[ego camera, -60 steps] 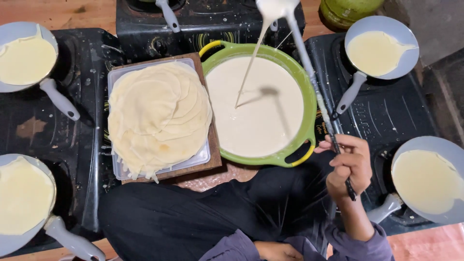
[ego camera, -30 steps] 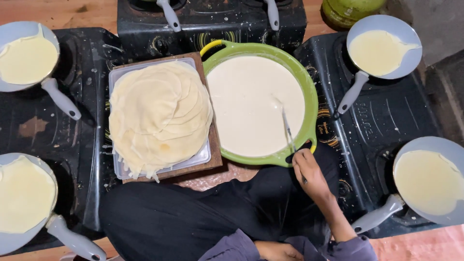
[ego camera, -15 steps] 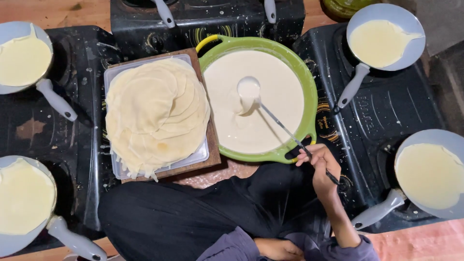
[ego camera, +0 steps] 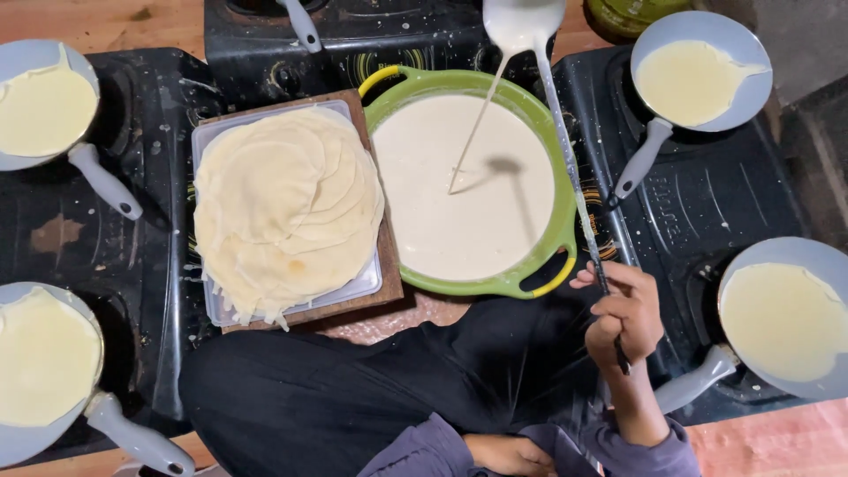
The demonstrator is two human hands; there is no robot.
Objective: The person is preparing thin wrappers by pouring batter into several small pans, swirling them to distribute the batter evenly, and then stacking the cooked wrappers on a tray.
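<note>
One ladle (ego camera: 527, 22) is in play, raised high over the green pan (ego camera: 565, 231) of batter (ego camera: 464, 190), and a thin stream runs from its bowl down into the pool. To do this well, I judge the ladle should stay centred over the pan so the stream lands in the middle and not on the rim or on the black stoves around it, which already show spatter. A slow, even tilt would keep the thread of batter thin and stop splashes. The long handle gives a lot of leverage, so small wrist turns should be enough. The right hand (ego camera: 623, 318) sits low, just in front of the pan's near yellow handle, with its grip clamped on the end of the ladle's handle; fingers wrap the shaft and the thumb lies along it. The wrist is bent upward and the forearm runs back toward the body in a purple sleeve. The left hand (ego camera: 499, 455) rests at the lap, partly hidden, and I cannot tell whether its grip is closed or loose; it holds nothing that shows. A stack of crepes (ego camera: 287, 208) lies on a tray just left of the pan, and four small pans (ego camera: 693, 79) of setting batter stand at the corners.
</note>
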